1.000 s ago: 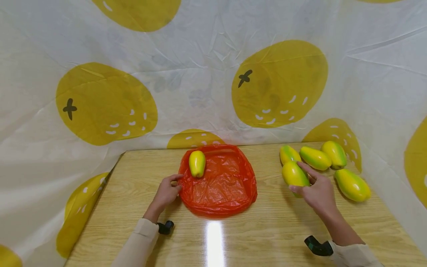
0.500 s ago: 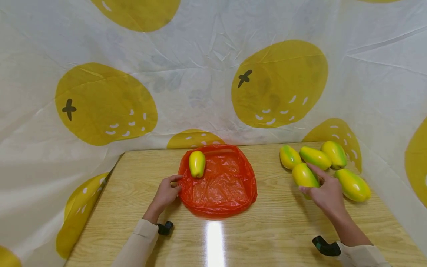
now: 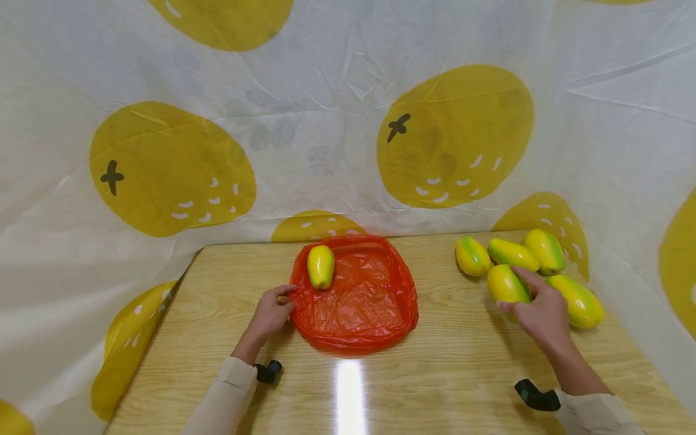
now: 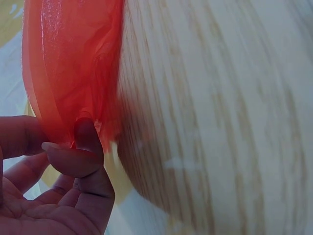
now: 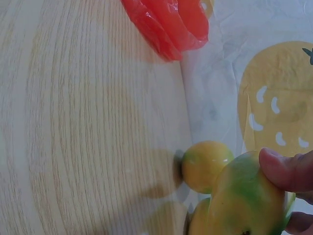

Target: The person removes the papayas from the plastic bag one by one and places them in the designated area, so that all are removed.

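Note:
A red plastic bag (image 3: 361, 302) lies spread open on the table, its rim rolled into a ring. One yellow-green papaya (image 3: 321, 267) rests inside it, near the back left. My left hand (image 3: 273, 311) pinches the bag's left edge between thumb and fingers, as the left wrist view shows with the red film (image 4: 73, 68). On the right, my right hand (image 3: 541, 308) grips another papaya (image 3: 507, 284) around its side, the thumb (image 5: 283, 169) pressed on its green-streaked skin. Its shadow falls on the wood, so it seems held a little above the table.
Behind the right hand lie more papayas: one at the left (image 3: 472, 256), one in the middle (image 3: 513, 255), one at the back (image 3: 544, 251). Another (image 3: 576, 301) lies right beside the hand. A fruit-printed cloth (image 3: 326, 151) walls off the wooden table (image 3: 435, 374).
My right hand has shifted to the right with the papaya, away from the leftmost loose papaya, which now shows fully. The left hand and the bag have stayed put.

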Demonstrator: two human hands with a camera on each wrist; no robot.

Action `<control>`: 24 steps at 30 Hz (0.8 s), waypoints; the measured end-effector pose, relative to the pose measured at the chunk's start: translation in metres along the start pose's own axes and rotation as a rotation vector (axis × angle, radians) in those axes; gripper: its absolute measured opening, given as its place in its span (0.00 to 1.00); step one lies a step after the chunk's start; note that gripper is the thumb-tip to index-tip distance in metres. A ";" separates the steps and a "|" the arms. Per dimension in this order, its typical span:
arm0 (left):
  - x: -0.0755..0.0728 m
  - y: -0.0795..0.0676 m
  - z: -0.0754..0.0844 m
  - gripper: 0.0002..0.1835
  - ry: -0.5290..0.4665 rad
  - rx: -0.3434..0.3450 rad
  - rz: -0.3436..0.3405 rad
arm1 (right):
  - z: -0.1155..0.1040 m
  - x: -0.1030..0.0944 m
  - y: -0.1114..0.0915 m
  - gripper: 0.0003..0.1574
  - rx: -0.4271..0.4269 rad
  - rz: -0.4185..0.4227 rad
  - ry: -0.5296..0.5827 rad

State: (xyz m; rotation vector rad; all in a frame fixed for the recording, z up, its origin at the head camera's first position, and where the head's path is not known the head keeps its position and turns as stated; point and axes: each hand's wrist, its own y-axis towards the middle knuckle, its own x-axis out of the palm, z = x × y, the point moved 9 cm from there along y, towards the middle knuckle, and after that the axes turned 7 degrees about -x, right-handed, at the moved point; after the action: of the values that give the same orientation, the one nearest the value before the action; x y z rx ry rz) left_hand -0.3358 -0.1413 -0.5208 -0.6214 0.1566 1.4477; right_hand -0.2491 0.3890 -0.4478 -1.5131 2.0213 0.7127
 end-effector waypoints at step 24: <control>0.001 -0.003 0.000 0.23 0.005 -0.003 -0.005 | 0.010 -0.008 0.007 0.53 -0.094 -0.022 -0.070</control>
State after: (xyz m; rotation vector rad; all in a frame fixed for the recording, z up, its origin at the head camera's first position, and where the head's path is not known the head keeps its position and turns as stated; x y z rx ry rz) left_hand -0.3332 -0.1405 -0.5199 -0.6279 0.1566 1.4424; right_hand -0.2529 0.4026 -0.4489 -1.5385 1.9412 0.8510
